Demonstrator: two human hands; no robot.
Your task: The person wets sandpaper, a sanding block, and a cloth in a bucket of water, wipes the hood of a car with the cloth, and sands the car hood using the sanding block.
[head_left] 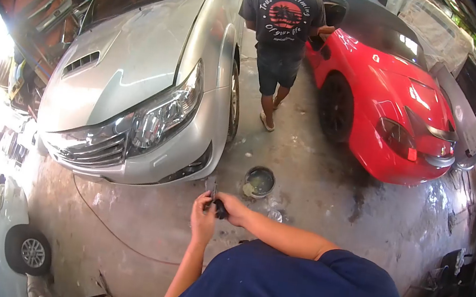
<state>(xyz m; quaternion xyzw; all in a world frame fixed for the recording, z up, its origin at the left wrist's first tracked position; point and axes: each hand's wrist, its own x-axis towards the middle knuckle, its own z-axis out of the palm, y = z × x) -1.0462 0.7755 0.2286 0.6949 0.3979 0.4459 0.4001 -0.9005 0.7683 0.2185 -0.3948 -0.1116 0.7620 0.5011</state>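
Stained concrete floor spreads beneath a small dark object, gripped by the right hand and pinched by the left hand, near the silver car's front corner; steady right-hand support should aid precise fingerwork. Another person's shirt reads "Trust the timing Of your life".

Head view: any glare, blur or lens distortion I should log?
Head view: daylight blows out the left edge to white; a pale reflection streaks the silver hood, and highlights dot the red car. Strong fisheye bends the scene inside black, vignetted corners. The small dark item between the hands is too indistinct to identify.
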